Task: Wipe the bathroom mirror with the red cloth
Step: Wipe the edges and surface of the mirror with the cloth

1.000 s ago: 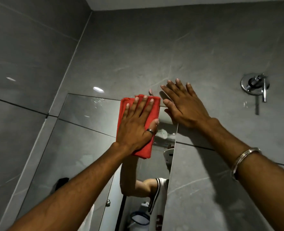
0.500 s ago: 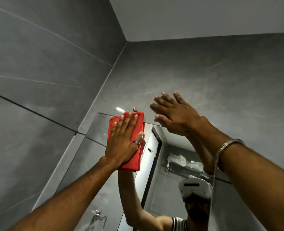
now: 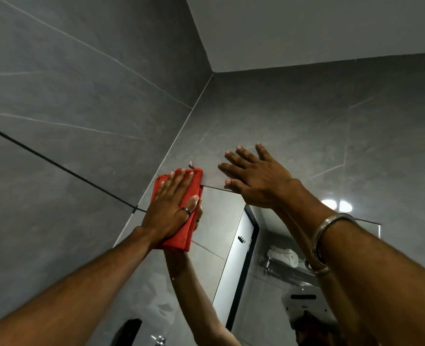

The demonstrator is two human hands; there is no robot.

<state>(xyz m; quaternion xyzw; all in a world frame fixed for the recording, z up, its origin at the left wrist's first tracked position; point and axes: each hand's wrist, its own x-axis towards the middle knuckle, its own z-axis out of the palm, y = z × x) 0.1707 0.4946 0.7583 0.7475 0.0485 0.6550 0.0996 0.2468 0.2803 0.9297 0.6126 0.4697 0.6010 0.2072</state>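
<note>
The folded red cloth (image 3: 191,196) lies flat against the top left corner of the bathroom mirror (image 3: 219,221), its upper edge reaching just over the mirror's top rim. My left hand (image 3: 171,206) presses on the cloth with fingers spread, a ring on the thumb. My right hand (image 3: 256,178) rests flat on the grey tile wall just above the mirror's top edge, fingers apart and holding nothing; a metal bangle sits on that forearm. The mirror reflects both arms, a door and a headset.
Grey tiled walls (image 3: 69,121) meet in a corner directly left of the cloth. The white ceiling (image 3: 319,28) is overhead. A ceiling light glare (image 3: 336,205) shows near the mirror's top right. Reflected in the mirror are a towel rack (image 3: 281,258) and a door hook (image 3: 241,238).
My left hand has slid the cloth leftward along the mirror's top edge toward the wall corner. The view has tilted up and left, so the ceiling shows. My right hand stays on the wall.
</note>
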